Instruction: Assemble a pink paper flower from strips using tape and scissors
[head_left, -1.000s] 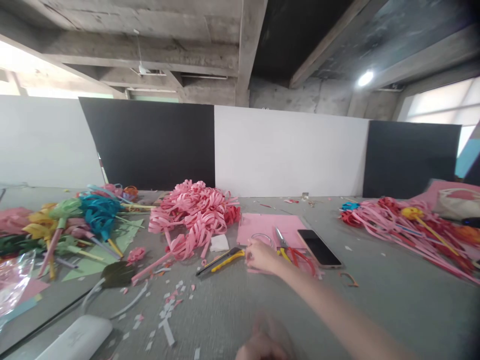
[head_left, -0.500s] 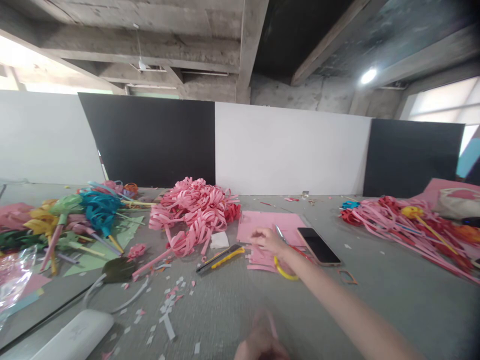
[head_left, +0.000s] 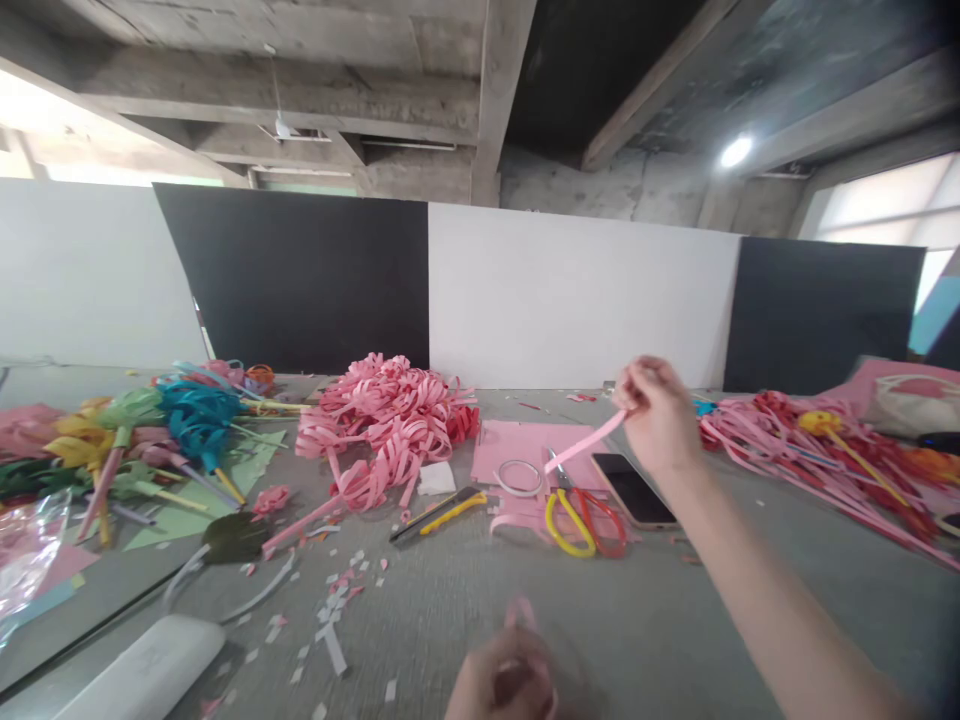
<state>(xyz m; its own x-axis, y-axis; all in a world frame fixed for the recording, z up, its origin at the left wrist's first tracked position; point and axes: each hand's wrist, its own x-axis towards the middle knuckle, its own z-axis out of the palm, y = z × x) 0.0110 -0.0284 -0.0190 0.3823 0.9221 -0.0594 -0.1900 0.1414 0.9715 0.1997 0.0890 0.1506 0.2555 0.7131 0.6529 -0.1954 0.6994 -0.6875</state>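
Note:
My right hand is raised above the phone, its fingers closed on one end of a pink paper strip. The strip slants down to the left, its free end over the scissors' blades. At the bottom edge my left hand, a little blurred, is curled around a looped pink strip. Between the hands lie scissors with one yellow and one red handle. A silvery ring of wire or tape rests on pink paper sheets, with cut strips below it.
A black phone lies right of the scissors, a yellow utility knife to their left. Behind are a heap of curled pink strips and colourful paper flowers. More strips lie far right. A white device sits front left among paper scraps.
My right hand has lifted from the pink sheets up and to the right, now with a strip in it. The ring and scissors are uncovered. My left hand has shifted slightly upward.

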